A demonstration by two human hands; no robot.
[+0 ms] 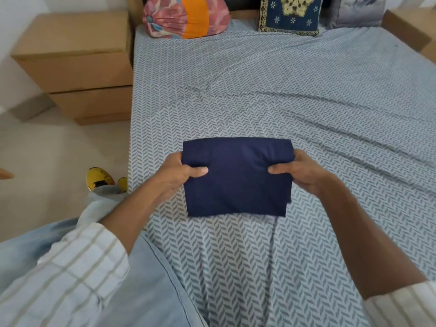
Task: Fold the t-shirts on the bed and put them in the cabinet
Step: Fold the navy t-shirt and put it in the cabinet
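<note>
T-shirt [238, 177], navy, folded to a compact rectangle, held just above the bed [306, 95] near its foot end. No brand, label or readable writing seen on it or anywhere else.

From the left: wooden bedside cabinet [75, 64] stood against the bed's left edge, pale floor [59, 156] in front of it, a yellow slipper [100, 179] close beside the bed's side. Left hand [177, 173] gripped the shirt's left edge, thumb on top, fingers [199, 171] curled underneath. Shirt lay between the two hands, top edge straight and level, bottom edge hanging a little looser, with a corner of lighter cloth showing just below at the lower right. Right hand [299, 171] gripped the right edge likewise, thumb pressed on the top face, fingers tucked under.

Beyond the shirt, wide stretch of herringbone-patterned sheet, creased in long diagonal folds, open all the way to the head end. There, left to right: pink and orange pillow [186, 17], blue embroidered cushion [291, 15], grey cushion [358, 11]. Second wooden cabinet [410, 27] at the bed's far right corner.

Striped sleeve [70, 274] on the left arm, pushed up above the wrist.
</note>
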